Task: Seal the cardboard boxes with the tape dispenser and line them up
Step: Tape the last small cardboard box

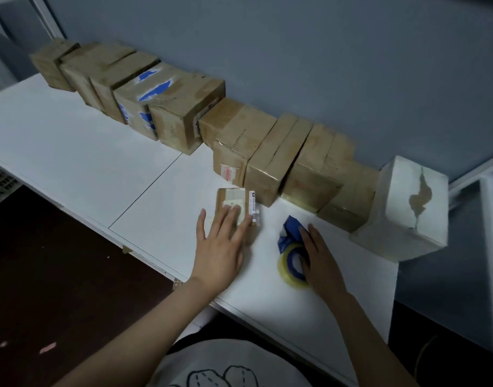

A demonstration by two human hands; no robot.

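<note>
Left hand (221, 247) lies flat, fingers straight, pressing down on a small cardboard box (231, 198) near the front of the white desk (72, 141). Just beside it, the right hand (322, 263) grips the blue tape dispenser (291, 233), whose clear roll rests on the desk. Behind them a row of brown cardboard boxes (181, 101) runs along the blue wall (323, 65), side by side, with a white box (407, 208) at the right end.

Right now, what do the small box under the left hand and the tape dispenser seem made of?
The small box: matte brown cardboard, by its colour and creases. The tape dispenser: smooth blue, probably plastic; its roll looks like clear yellowish film.
</note>
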